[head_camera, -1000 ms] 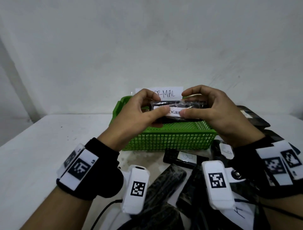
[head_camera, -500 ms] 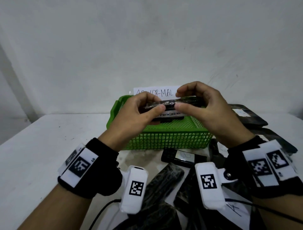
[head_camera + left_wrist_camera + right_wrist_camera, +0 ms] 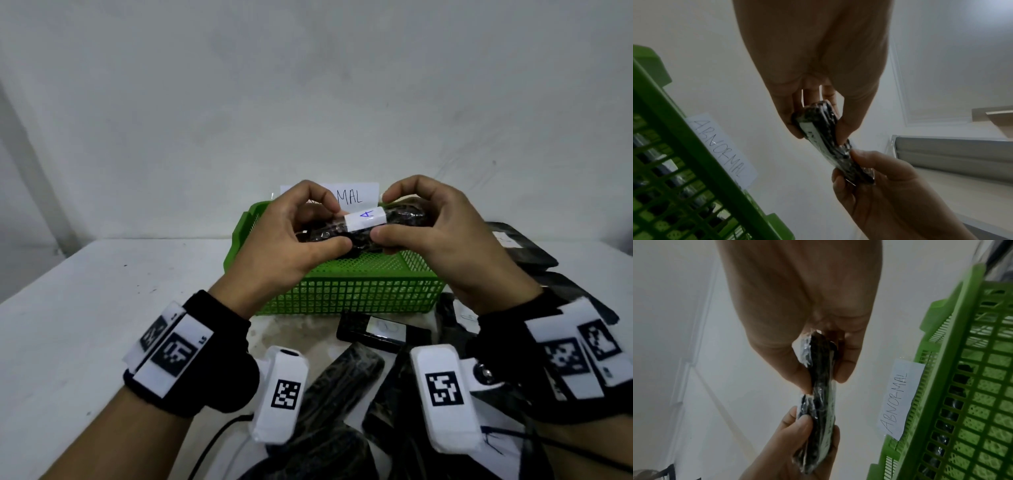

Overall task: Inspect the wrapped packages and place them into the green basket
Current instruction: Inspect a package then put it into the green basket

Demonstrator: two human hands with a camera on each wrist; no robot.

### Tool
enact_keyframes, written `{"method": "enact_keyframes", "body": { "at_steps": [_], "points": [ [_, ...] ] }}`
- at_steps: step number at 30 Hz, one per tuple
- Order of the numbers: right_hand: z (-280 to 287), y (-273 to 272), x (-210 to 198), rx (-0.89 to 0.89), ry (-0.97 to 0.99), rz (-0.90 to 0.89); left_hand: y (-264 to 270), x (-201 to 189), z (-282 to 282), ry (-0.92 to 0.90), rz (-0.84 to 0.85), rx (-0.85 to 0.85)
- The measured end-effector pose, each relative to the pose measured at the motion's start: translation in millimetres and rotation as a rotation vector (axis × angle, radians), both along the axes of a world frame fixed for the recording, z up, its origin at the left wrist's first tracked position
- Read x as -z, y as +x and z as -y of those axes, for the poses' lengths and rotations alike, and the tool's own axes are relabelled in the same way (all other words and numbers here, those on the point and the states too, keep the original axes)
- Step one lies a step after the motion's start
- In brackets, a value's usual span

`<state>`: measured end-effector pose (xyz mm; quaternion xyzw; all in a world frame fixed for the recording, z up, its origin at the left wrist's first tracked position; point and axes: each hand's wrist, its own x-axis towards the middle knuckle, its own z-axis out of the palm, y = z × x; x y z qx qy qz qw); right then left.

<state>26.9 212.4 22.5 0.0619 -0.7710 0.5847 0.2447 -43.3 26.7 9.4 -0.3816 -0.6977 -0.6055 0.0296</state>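
Note:
I hold one black plastic-wrapped package [image 3: 363,224] level above the green basket [image 3: 356,294]. A white label marked "A" faces up on it. My left hand [image 3: 294,240] pinches its left end between thumb and fingers, and my right hand [image 3: 431,233] pinches its right end. In the left wrist view the package [image 3: 826,141] runs edge-on between the left hand [image 3: 813,113] and the right hand [image 3: 869,168]. In the right wrist view the package [image 3: 818,395] is pinched the same way beside the basket [image 3: 966,386].
Several more black wrapped packages [image 3: 373,334] lie on the white table [image 3: 102,308] in front of and right of the basket. A paper sign [image 3: 352,197] reading "ABNORMAL" [image 3: 898,402] stands on the basket's far side, against the wall.
Both hands turned the package over: the printed label that faced me is gone from view and the handwritten "A" label now faces up. The hands stay above the basket.

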Motion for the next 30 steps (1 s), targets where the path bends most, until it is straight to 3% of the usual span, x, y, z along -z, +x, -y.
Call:
{"method": "enact_keyframes", "body": {
  "at_steps": [6, 12, 19, 23, 30],
  "points": [
    [-1.6, -1.0, 1.3, 0.020, 0.075, -0.028, 0.7, -0.4, -1.3, -0.044, -0.026, -0.005],
    [-4.3, 0.8, -0.7, -0.048, 0.104, -0.068, 0.3, -5.8, 3.9, -0.076, 0.129, 0.031],
    [-7.5, -1.5, 3.7, -0.012, 0.081, -0.063, -0.2, -5.6, 4.0, -0.084, 0.185, 0.036],
    [-4.5, -1.7, 2.7, 0.006, 0.016, -0.021, -0.3, -10.8, 8.3, 0.007, 0.354, 0.109],
    [-0.5, -1.1, 1.7, 0.049, -0.014, 0.034, 2.4, -12.3, 7.2, -0.041, 0.439, 0.254]
  ]
}}
